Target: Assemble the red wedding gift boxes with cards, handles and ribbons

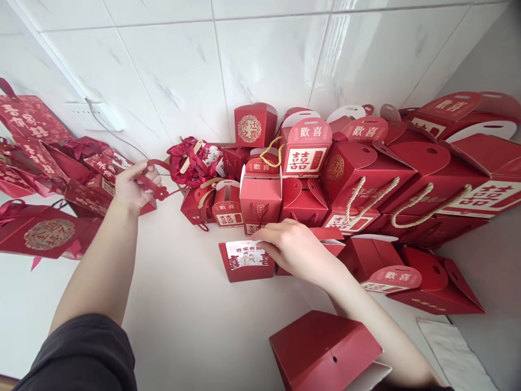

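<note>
My left hand [136,187] is closed around a red strap [157,191] with a flower-shaped end. Beside it lies a heap of dark red ribbons [195,163] with gold tags. My right hand [291,244] pinches the upper right corner of a white printed card [244,256], which shows a drawn couple and red lettering. Directly behind that card is a flat red piece [232,277], and the two overlap. Under my right forearm, near the front, stands a red box [325,347] with its flap raised and a small dark hole in one face.
Stacked red gift boxes [366,174], several with rope handles, line the tiled wall [268,60]. More red boxes [52,233] with ribbons stand at the left. A cable [114,140] runs from a wall socket [87,115]. A pale folded sheet [451,347] lies at the lower right.
</note>
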